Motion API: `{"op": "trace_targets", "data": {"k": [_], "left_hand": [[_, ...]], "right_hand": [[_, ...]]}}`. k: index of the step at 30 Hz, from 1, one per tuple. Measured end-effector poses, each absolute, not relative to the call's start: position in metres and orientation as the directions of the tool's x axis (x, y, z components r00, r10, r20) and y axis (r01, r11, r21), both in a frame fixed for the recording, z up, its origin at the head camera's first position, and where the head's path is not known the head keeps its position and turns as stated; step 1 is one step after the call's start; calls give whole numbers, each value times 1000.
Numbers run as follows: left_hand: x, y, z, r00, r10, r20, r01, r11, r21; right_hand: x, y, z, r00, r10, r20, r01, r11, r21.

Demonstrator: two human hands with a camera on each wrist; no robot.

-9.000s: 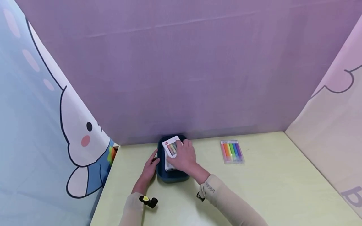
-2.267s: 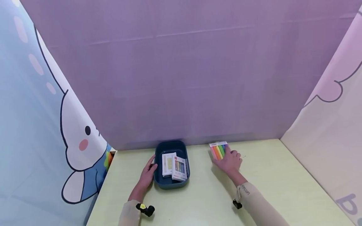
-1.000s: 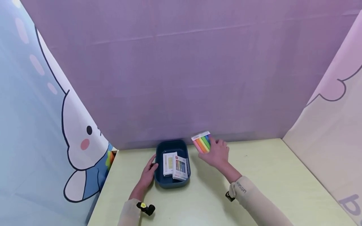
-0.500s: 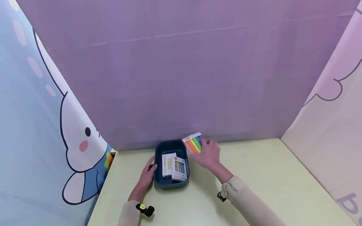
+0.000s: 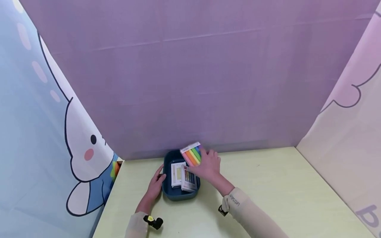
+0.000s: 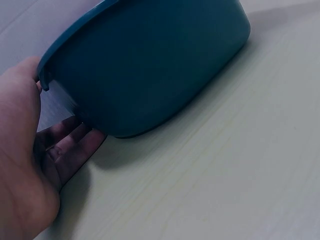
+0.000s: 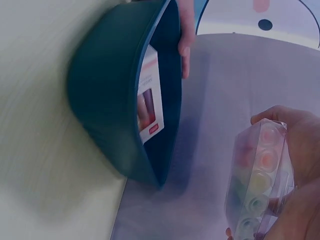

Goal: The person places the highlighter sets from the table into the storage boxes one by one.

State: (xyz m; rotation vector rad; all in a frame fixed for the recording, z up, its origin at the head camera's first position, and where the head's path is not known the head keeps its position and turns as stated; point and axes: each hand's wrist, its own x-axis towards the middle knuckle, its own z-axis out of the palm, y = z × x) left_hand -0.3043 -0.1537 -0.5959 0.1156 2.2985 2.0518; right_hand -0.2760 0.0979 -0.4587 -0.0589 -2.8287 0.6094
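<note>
My right hand (image 5: 208,164) grips a clear pack of rainbow-coloured markers (image 5: 191,155), thumb on one side and fingers on the other. The pack is held tilted over the back right part of a dark teal bin (image 5: 180,197). In the right wrist view, the round ends of the markers (image 7: 261,182) show through the plastic. My left hand (image 5: 154,187) rests against the bin's left side, fingers fairly straight. Inside the bin lie a white box with a yellow panel (image 5: 177,173) and, leaning partly on it, a white box picturing coloured sticks (image 5: 188,180).
The bin stands on a pale yellow-green table (image 5: 262,198), close to the purple cloth backdrop (image 5: 190,82). A blue cartoon-print cloth (image 5: 38,148) hangs at the left, and a pale printed cloth (image 5: 354,148) at the right.
My right hand has picked up the marker pack from the right side of the table and carried it left to above the bin. The left hand stays at the bin.
</note>
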Motion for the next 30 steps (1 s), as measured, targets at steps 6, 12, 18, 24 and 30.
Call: {"op": "trace_targets", "data": {"k": [6, 12, 18, 24, 30], "left_hand": [[-309, -154, -609, -998, 68, 13, 23, 153, 988], [-303, -155, -592, -993, 114, 11, 25, 120, 992], [-294, -154, -575, -990, 138, 5, 23, 131, 991], [-300, -155, -589, -993, 121, 3, 17, 115, 993], [-308, -155, -609, -996, 83, 24, 38, 173, 984]], "right_hand": [[-273, 79, -456, -972, 60, 226, -37, 915, -401], [-271, 63, -457, -970, 27, 240, -74, 913, -401], [-270, 51, -460, -970, 8, 245, -92, 915, -393], [-267, 45, -462, -970, 5, 244, -95, 912, -398], [-264, 41, -466, -973, -2, 232, -99, 909, -406]]}}
